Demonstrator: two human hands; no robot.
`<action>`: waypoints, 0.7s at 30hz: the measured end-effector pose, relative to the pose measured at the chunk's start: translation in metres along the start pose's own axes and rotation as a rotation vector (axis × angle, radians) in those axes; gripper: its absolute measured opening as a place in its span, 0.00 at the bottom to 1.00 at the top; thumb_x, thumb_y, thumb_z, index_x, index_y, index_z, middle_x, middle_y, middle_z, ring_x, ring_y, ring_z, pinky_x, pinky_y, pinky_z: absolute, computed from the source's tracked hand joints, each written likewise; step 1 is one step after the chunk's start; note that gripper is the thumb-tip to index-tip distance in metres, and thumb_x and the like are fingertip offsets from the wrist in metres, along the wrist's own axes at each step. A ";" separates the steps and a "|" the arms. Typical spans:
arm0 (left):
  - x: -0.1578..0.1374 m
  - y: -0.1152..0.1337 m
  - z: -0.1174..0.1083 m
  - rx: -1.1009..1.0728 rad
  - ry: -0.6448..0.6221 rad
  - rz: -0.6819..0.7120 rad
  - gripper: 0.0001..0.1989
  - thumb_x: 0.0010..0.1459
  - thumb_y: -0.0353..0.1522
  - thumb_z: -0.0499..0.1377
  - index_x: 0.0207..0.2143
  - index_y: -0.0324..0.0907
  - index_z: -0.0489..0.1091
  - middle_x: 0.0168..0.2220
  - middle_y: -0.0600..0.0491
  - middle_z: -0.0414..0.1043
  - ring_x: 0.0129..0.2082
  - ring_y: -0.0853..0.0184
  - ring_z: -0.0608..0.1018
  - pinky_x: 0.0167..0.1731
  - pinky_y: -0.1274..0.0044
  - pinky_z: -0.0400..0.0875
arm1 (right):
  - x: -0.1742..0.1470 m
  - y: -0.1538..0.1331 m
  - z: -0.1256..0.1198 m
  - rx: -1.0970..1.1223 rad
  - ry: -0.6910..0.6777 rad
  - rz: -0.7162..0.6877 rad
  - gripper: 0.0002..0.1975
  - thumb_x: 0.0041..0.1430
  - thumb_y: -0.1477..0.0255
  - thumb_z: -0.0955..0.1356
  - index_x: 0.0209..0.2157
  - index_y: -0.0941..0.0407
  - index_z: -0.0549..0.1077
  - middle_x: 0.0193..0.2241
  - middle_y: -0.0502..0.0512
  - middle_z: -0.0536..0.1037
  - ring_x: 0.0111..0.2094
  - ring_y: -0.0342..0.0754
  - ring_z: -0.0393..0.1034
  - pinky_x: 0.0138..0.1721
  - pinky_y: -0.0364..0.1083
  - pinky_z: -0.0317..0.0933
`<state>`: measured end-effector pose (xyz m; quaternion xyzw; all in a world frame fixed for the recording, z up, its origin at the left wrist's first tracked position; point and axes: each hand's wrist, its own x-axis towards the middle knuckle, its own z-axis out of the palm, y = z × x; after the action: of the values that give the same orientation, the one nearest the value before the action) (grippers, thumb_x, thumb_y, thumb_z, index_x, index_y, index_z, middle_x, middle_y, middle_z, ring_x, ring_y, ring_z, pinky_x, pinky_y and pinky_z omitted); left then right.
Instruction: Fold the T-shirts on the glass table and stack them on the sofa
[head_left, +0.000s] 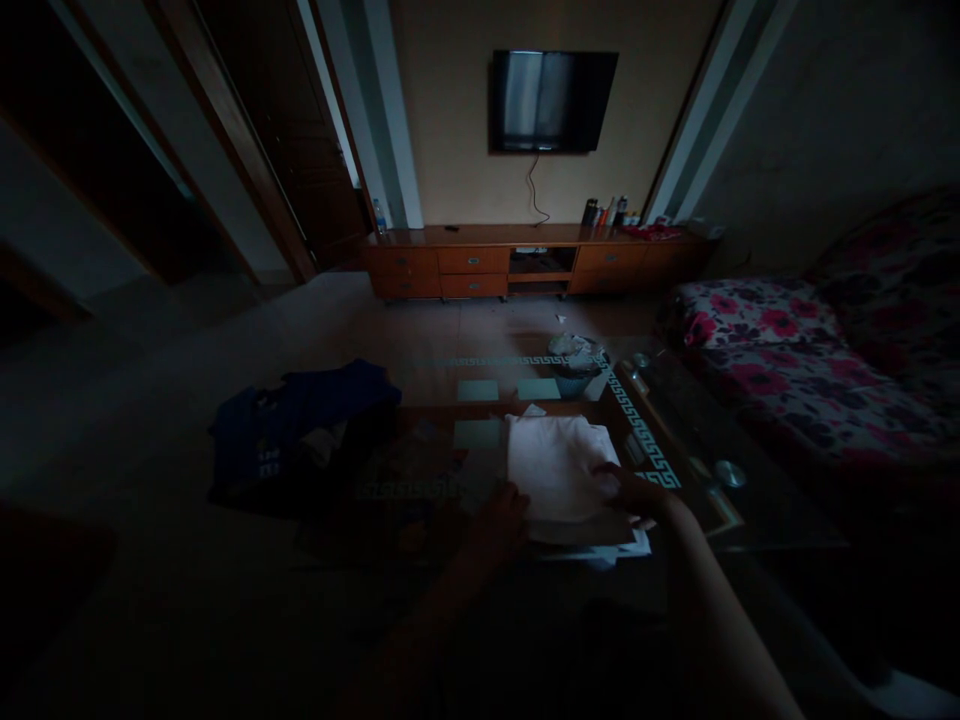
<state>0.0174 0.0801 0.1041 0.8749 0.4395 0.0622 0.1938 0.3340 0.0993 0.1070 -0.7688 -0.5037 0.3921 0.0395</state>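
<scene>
A: And here a white stack [559,470] is being squared up, or so it seems, on the glass desk [649,435], close to its near edge!

B: How is it being managed?

A: From both sides. The right edge seems to be gripped by the right hand [626,490], with a finger laid over the top. The left edge is touched by the left hand [510,515], but whether anything is pinched there cannot be told in this gloom.

B: And what is called for now?

A: Even pressure, in this judgement; the layers jutting out at the near right corner need to be lined up without the top being creased.

B: Cloth or paper?

A: Soft cloth is suggested by the rounded folds, though it can't be confirmed. Hard, clear glass is banded by a pale, angular key pattern. Off to the left, a blue garment [341,390] is heaped in loose crumples, and beyond, a flower-printed sofa [765,320] is glimpsed, plump and padded.
</scene>
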 end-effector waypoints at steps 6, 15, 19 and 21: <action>0.001 0.006 0.001 0.111 -0.022 -0.038 0.10 0.65 0.28 0.55 0.48 0.42 0.68 0.48 0.46 0.71 0.46 0.59 0.76 0.45 0.69 0.71 | 0.015 -0.006 0.003 -0.125 0.296 -0.032 0.13 0.57 0.67 0.73 0.42 0.59 0.77 0.42 0.64 0.80 0.48 0.56 0.75 0.46 0.48 0.68; 0.000 0.008 0.034 0.314 0.059 0.129 0.09 0.65 0.28 0.58 0.46 0.38 0.73 0.49 0.41 0.72 0.49 0.53 0.74 0.45 0.64 0.69 | 0.038 -0.009 0.017 -0.126 0.459 -0.017 0.25 0.63 0.59 0.67 0.50 0.66 0.74 0.48 0.74 0.78 0.53 0.61 0.74 0.50 0.50 0.66; 0.003 0.008 0.045 0.327 0.118 0.237 0.06 0.66 0.29 0.58 0.43 0.38 0.74 0.46 0.44 0.73 0.49 0.56 0.73 0.48 0.65 0.68 | 0.045 -0.009 0.016 -0.075 0.464 0.017 0.26 0.65 0.56 0.65 0.50 0.64 0.76 0.44 0.72 0.81 0.49 0.61 0.77 0.47 0.50 0.67; 0.004 0.010 0.048 0.319 0.144 0.268 0.06 0.66 0.30 0.59 0.43 0.39 0.74 0.44 0.46 0.74 0.47 0.57 0.74 0.48 0.66 0.68 | 0.048 -0.010 0.015 -0.055 0.462 0.012 0.25 0.64 0.55 0.65 0.47 0.61 0.78 0.43 0.70 0.81 0.48 0.60 0.77 0.46 0.48 0.67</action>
<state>0.0406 0.0648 0.0636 0.9384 0.3362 0.0794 0.0109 0.3262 0.1381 0.0739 -0.8420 -0.4870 0.1918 0.1305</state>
